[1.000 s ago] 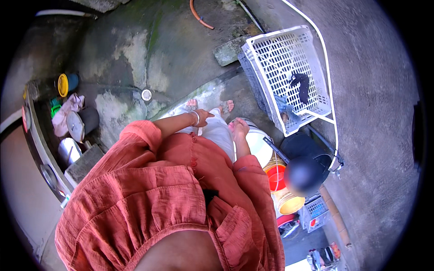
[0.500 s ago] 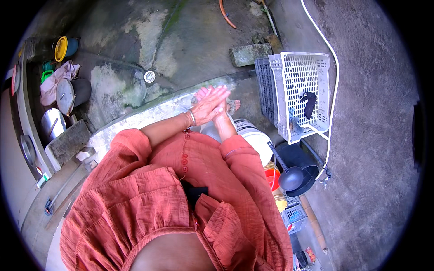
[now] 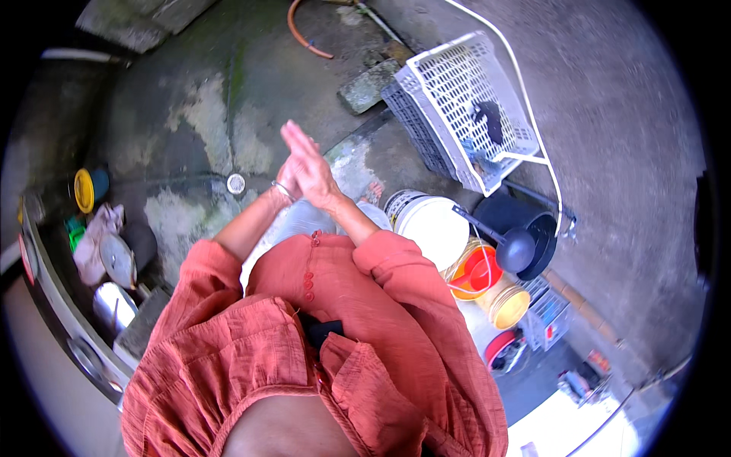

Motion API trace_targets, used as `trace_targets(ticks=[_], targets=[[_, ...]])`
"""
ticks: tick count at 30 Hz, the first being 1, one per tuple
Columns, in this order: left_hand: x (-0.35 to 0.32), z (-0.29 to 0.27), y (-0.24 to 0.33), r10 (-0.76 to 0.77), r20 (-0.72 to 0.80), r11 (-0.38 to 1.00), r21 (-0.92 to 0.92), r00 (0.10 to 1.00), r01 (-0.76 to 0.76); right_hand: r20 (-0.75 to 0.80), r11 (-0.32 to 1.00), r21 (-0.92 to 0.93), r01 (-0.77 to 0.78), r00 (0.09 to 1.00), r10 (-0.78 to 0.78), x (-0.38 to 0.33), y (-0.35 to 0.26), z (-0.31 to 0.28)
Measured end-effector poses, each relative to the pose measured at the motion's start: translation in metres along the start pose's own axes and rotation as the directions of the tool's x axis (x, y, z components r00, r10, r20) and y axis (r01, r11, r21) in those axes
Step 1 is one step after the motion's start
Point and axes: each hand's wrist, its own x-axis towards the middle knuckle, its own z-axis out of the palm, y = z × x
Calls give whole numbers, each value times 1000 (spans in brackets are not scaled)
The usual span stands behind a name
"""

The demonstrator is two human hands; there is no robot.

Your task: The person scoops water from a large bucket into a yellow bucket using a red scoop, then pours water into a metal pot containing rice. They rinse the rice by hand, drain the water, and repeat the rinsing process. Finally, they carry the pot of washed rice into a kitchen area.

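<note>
A grey concrete floor [image 3: 282,95], patched pale and streaked green, holds a round white drain cover [image 3: 236,183]; on it lie a bent orange hose [image 3: 298,30] and a rough stone block [image 3: 368,86]. A dark grey crate [image 3: 418,131] rests just beside the block, and a white bucket [image 3: 434,233] stands nearer the person, its base hidden from view

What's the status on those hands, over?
Left hand against right hand, partly hidden behind it. No held object visible. White bucket stands apart, to their right.

Coral shirt [image 3: 365,305], possibly silver bracelet [image 3: 284,191].
</note>
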Motion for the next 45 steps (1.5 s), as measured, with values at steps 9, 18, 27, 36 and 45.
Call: trace_targets(ticks=[9, 18, 27, 36, 45], targets=[[-30, 88, 32, -527, 138, 850, 92, 839, 519, -593, 634, -118, -765, 566, 573, -151, 156, -105], [-38, 28, -10, -534, -314, 670, 409, 785, 620, -735, 457, 590, -665, -208, 646, -357, 313, -203], [-111, 2, -81, -417, -505, 510, 557, 755, 655, -685, 454, 728, -513, -526, 504, -370, 348, -302], [-119, 30, -101, -321, -477, 386, 723, 818, 573, -388, 518, 854, 56, -595, 704, -361, 394, -349], [-95, 30, -100, -260, -358, 250, 872, 897, 421, -561, 905, 423, -53, -800, 216, -366, 336, -339]])
